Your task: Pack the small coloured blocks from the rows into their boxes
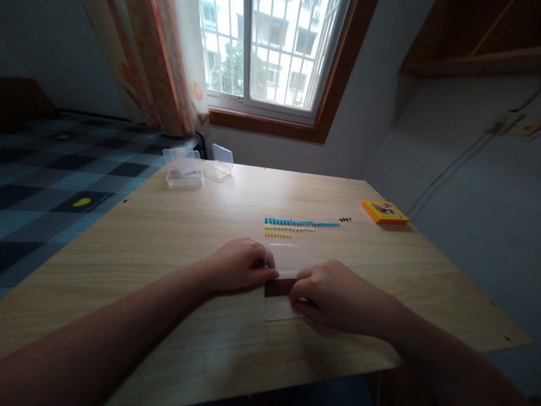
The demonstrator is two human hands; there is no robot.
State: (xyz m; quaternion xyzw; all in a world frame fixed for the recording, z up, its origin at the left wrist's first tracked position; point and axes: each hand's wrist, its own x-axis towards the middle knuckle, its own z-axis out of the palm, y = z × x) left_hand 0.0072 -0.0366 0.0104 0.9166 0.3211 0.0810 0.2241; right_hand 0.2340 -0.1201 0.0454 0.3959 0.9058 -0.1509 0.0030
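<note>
A clear plastic plate (284, 260) lies flat on the wooden table (177, 237) in front of me, with a dark brown strip (279, 287) across its middle. My left hand (239, 264) is curled at the plate's left edge, thumb and fingers pinched on it beside the strip. My right hand (333, 296) is closed over the plate's right side, fingertips at the strip's end. Just beyond the plate lie rows of tiny blue pieces (301, 223), pale pieces (291, 229) and yellow pieces (277, 235), plus a few dark ones (345, 219).
Clear plastic boxes (184, 169) with a loose lid (221, 160) stand at the table's far left corner. An orange-yellow flat box (384, 212) lies at the far right. A bed with a checked cover (63, 169) is left of the table, a window (270, 51) behind.
</note>
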